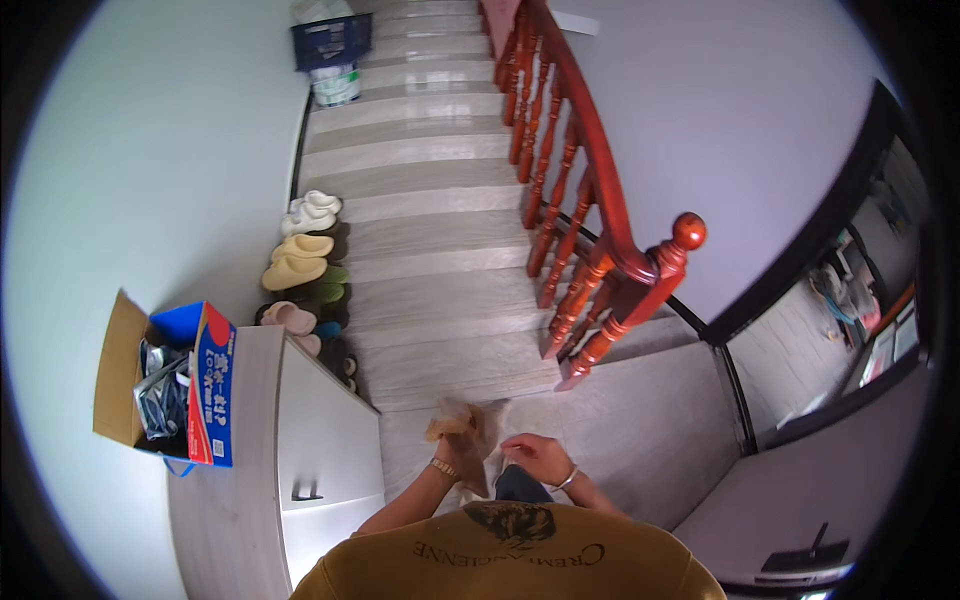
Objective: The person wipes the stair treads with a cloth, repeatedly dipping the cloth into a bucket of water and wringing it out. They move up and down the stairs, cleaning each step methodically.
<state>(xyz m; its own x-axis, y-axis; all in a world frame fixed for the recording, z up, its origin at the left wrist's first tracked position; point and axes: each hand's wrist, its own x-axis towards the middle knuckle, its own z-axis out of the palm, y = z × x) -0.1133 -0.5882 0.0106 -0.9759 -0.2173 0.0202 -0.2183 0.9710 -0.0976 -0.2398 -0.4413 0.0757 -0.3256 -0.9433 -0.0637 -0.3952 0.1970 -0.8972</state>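
My left hand (459, 451), with a metal-banded watch (443, 468) at the wrist, is raised in front of my shirt. It grips a crumpled tan item (448, 427), thin and partly see-through like a bag; motion blur hides its exact kind. Just to the right is my right hand (541, 457), wearing a bracelet (566, 478), its fingers curled towards the left hand. Whether anything lies between those fingers is unclear. Below both hands, part of a dark trouser leg (520, 486) shows above the tiled floor (637, 427).
Ahead rises a staircase (435, 232) with a red wooden banister (600, 150) on its right. Several shoes (296, 271) line the left side of the steps. An opened cardboard box (214, 390) sits on a white cabinet (326, 427). Farther up stands a bucket (335, 84) under a dark crate (332, 41).
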